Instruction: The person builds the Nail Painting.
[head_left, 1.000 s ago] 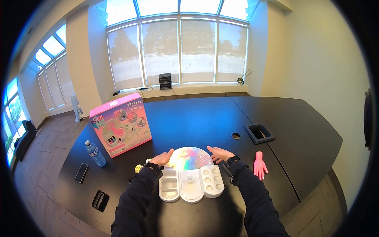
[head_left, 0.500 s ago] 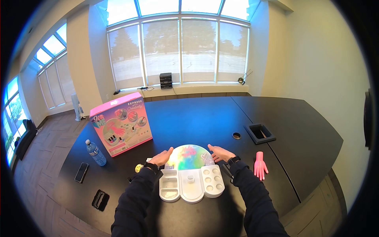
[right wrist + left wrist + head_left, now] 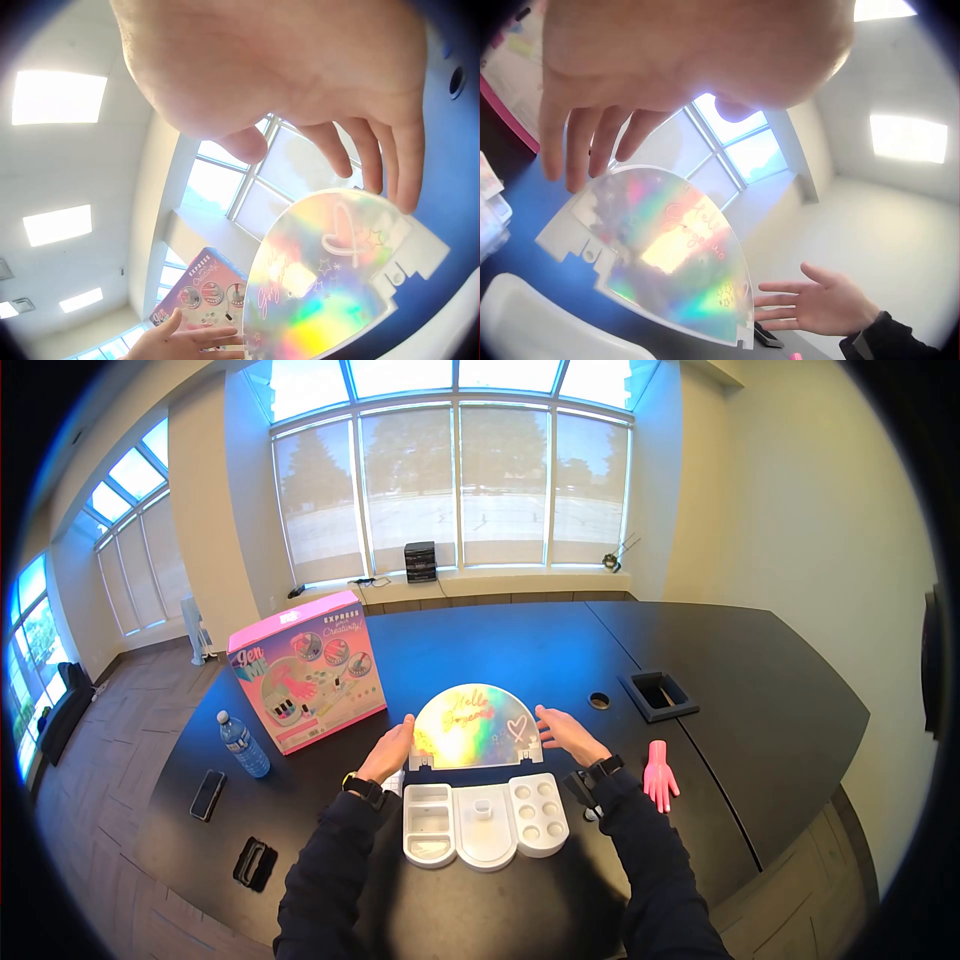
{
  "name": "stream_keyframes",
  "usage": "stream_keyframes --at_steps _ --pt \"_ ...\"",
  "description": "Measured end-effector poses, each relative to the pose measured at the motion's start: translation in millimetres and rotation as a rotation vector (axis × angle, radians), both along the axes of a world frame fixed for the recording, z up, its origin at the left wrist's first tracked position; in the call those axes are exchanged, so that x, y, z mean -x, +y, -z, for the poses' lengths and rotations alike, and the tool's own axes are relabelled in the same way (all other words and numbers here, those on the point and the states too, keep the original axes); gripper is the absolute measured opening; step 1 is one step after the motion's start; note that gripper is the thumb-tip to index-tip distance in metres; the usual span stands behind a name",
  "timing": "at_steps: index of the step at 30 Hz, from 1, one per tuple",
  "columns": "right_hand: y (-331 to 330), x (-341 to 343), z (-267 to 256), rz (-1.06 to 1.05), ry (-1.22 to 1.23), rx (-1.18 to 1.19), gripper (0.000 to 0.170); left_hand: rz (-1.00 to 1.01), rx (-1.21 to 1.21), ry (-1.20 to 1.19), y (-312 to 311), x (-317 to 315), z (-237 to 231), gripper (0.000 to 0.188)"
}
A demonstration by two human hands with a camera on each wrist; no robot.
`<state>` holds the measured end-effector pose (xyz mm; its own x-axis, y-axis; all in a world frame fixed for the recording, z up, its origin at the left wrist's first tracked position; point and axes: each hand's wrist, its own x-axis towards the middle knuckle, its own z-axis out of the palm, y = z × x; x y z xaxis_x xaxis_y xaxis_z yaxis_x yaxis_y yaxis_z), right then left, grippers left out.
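Observation:
A half-round iridescent panel with pink lettering and a heart is held upright between both hands, behind a white tray. A dark gap shows between the panel's bottom edge and the tray. The left hand touches the panel's left edge with straight fingers, thumb up. On the opposite edge, the right hand rests its extended fingertips. In the left wrist view, the left hand's fingers lie along the rim of the panel. The right wrist view shows notched tabs at the bottom of the panel.
A pink box stands at the back left, with a water bottle, a phone and a black object nearby. A pink model hand lies to the right, below a square table opening.
Both hands have moved up and away from the body with the panel, which now stands more upright and apart from the tray. The tray has barely moved.

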<state>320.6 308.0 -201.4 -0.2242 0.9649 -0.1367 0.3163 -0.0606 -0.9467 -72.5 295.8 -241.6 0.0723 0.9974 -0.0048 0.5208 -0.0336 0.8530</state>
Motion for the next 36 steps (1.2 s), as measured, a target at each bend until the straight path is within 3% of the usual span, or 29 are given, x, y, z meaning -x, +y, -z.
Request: stream_keyframes --at_steps 3,8,12,36 --pt "-12.1 -1.2 -7.2 -0.002 0.021 -0.033 0.069 -0.047 -0.123 -0.026 -36.7 -13.9 -28.1 0.078" --pt "-30.0 -5.0 -10.8 0.002 0.016 -0.069 0.071 -0.020 -0.178 -0.035 -63.1 -13.8 -35.8 0.073" --pt "-40.2 -12.6 -6.8 0.002 0.038 -0.097 0.072 -0.052 -0.232 -0.039 -62.6 -5.3 -7.3 0.069" --pt "-74.6 -18.6 28.6 0.025 0.090 -0.183 0.057 0.068 -0.364 0.023 -122.8 -13.9 -16.5 0.057"
